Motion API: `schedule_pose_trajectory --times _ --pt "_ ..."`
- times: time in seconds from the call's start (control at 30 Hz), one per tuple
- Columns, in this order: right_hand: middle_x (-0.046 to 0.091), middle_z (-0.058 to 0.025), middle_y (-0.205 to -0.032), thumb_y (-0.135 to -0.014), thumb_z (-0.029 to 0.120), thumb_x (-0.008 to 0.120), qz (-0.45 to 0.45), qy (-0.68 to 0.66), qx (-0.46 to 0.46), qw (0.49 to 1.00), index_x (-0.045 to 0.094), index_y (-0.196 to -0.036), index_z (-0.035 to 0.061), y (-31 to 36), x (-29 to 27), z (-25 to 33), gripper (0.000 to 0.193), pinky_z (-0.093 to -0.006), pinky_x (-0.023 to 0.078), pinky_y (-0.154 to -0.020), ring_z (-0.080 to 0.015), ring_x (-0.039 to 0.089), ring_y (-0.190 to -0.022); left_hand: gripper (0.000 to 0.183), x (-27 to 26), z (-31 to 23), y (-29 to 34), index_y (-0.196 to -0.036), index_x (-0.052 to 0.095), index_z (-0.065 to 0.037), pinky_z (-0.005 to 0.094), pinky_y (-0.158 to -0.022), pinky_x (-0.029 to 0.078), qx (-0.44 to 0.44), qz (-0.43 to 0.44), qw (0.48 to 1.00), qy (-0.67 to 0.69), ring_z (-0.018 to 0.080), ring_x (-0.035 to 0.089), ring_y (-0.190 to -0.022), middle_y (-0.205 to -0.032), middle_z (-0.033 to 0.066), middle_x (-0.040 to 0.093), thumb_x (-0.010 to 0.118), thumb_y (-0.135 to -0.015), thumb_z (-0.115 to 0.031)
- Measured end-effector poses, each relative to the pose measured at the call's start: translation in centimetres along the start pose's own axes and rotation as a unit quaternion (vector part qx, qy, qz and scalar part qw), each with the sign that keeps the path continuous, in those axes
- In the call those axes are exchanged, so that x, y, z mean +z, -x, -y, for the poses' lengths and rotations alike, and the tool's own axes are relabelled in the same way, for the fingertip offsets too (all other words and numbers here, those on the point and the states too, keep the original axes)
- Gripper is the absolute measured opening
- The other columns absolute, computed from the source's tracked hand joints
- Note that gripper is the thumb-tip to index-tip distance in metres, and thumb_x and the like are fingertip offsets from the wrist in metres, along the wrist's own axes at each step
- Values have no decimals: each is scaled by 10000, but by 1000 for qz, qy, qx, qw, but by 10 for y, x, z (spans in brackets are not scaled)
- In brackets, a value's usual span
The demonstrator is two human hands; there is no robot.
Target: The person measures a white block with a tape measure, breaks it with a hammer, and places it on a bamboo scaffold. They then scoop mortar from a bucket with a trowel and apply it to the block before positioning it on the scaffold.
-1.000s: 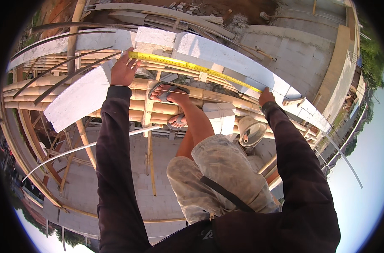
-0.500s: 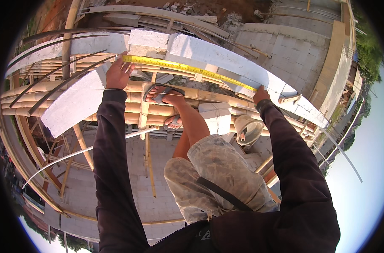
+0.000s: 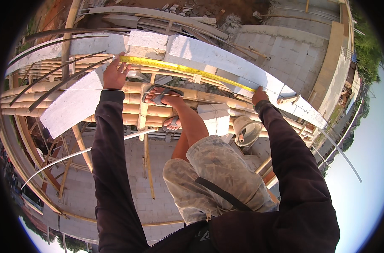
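A yellow tape measure (image 3: 181, 68) is stretched along the near side of a white block wall (image 3: 217, 57), sloping down to the right. My left hand (image 3: 114, 74) pinches the tape at its left end, by the gap between wall blocks. At the other end my right hand (image 3: 259, 96) is closed on the tape, close to the wall's face. Its case does not show; the hand may be covering it. Below my left hand a white block (image 3: 73, 103) leans at a slant on the bamboo poles.
My sandalled feet (image 3: 163, 95) stand on a bamboo scaffold (image 3: 130, 107). A bucket (image 3: 247, 130) with a tool handle in it sits at the right, beside another white block (image 3: 214, 119). Dark steel bars (image 3: 56, 86) jut in from the left. A paved floor (image 3: 128, 177) lies far below.
My left hand and the tape's left end have shifted slightly left. My right hand stays almost in place, and the tape remains stretched.
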State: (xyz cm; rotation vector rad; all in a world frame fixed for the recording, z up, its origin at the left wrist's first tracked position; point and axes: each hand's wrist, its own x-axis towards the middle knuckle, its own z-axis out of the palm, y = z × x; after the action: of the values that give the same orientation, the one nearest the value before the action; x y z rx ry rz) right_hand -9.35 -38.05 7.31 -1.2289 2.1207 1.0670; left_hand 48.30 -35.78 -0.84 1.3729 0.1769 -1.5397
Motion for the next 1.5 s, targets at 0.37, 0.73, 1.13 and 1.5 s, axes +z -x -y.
schedule_pose_trajectory --times 0.37,0.73,1.13,1.5 --pt "526 -255 -1369 -955 162 479 3 2 -4 1000 427 -1377 74 -2 0 0 433 -536 450 -1051 -449 512 -1292 357 -1 -4 3 -1347 595 -81 405 -1042 425 9 -6 1000 3 231 437 -1214 -1379 20 505 495 -1065 -275" --pt "580 -280 -1298 -955 165 461 -16 25 -9 1000 453 -1333 50 -14 9 -10 395 -537 483 -1012 -469 570 -1223 366 6 7 3 -1357 578 -82 400 -1044 445 -4 7 1000 -3 235 463 -1205 -1360 31 506 482 -1067 -286" --pt "664 -324 -1030 -898 66 525 -86 26 -117 989 444 -1206 -18 -32 24 -29 329 -539 538 -832 -493 657 -986 365 19 11 21 -1339 607 -68 331 -935 530 47 -17 998 -34 155 521 -1040 -1175 42 542 544 -1049 -280" --pt "655 -337 -1101 -936 107 498 -63 38 -93 993 408 -1318 -61 -36 23 -30 427 -520 534 -886 -475 647 -1052 375 19 10 18 -1305 609 -47 327 -949 513 38 -9 999 -34 136 533 -1096 -1296 28 591 588 -1024 -295"
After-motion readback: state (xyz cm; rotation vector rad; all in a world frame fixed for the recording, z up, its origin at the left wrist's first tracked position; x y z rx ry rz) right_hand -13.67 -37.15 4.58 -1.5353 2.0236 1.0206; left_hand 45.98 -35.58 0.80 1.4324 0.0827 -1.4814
